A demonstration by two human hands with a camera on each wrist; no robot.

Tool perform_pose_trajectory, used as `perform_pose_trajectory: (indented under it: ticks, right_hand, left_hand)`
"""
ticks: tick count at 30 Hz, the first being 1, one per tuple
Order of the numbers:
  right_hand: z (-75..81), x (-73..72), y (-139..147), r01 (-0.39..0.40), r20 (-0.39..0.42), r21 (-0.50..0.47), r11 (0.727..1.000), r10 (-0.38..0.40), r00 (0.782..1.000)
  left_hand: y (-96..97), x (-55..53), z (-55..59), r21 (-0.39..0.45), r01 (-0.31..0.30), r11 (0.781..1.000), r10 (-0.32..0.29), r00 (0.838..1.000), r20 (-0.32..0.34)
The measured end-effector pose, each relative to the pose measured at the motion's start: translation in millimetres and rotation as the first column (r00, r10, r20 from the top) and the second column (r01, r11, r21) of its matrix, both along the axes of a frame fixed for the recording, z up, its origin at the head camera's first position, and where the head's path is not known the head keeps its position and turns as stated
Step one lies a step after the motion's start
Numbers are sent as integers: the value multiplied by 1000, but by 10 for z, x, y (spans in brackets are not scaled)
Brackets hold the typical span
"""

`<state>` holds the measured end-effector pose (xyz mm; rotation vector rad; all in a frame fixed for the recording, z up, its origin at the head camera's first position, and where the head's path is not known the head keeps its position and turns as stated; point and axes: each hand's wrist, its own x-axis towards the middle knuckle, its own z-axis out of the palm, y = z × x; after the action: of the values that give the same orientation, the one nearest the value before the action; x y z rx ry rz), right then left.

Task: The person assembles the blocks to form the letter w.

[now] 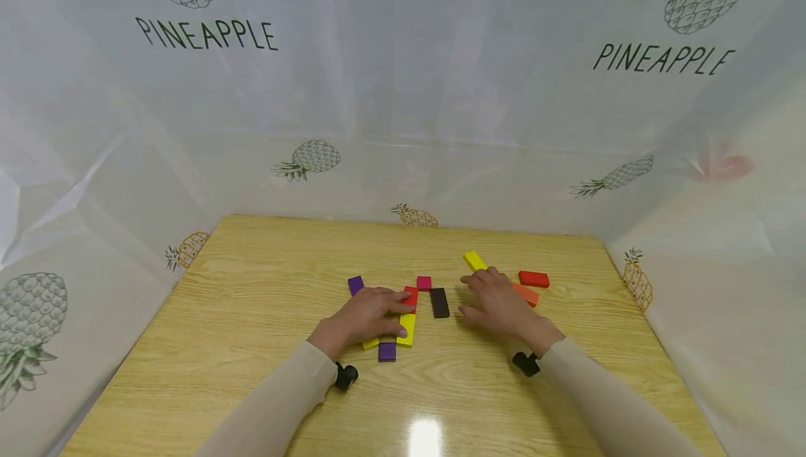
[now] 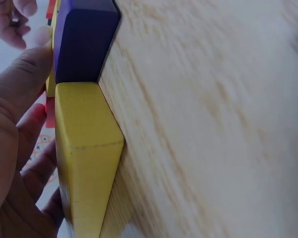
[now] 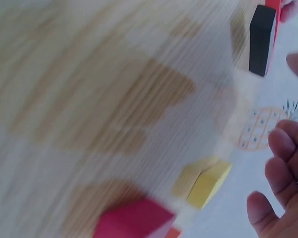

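My left hand point(image 1: 371, 313) lies over a group of small blocks, its fingertips at a red block point(image 1: 411, 299) and its thumb on a yellow block point(image 1: 406, 329). A purple block point(image 1: 387, 352) adjoins that yellow one. Another yellow block point(image 2: 89, 119), touching the purple one in the left wrist view, is partly covered by the hand in the head view. A second purple block point(image 1: 355, 284) shows beyond the knuckles. My right hand point(image 1: 500, 306) is spread with nothing in its fingers, between a black block point(image 1: 439, 302) and an orange block point(image 1: 525, 294).
Behind the black block sits a small pink block point(image 1: 425, 283). Farther right are a yellow block point(image 1: 474, 259) and a red block point(image 1: 534, 278). The wooden table point(image 1: 264, 261) meets a pineapple-print sheet point(image 1: 365, 79) at its back and sides.
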<state>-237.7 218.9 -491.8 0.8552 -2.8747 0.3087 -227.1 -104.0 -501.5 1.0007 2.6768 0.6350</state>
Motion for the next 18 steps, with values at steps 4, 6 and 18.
perform_pose_trajectory:
  ticks: [4, 6, 18]
  right_hand:
    - [5, 22, 217, 63, -65, -14, 998, -64, 996]
    - [7, 23, 344, 88, -101, -9, 996, -88, 991]
    - [-9, -10, 772, 196, -116, 49, 979, -190, 975]
  left_hand:
    - [-7, 7, 1, 8, 0, 1000, 0, 1000, 8]
    - [-7, 9, 7, 12, -3, 1000, 3, 1000, 15]
    - [3, 30, 52, 4, -2, 1000, 2, 1000, 20]
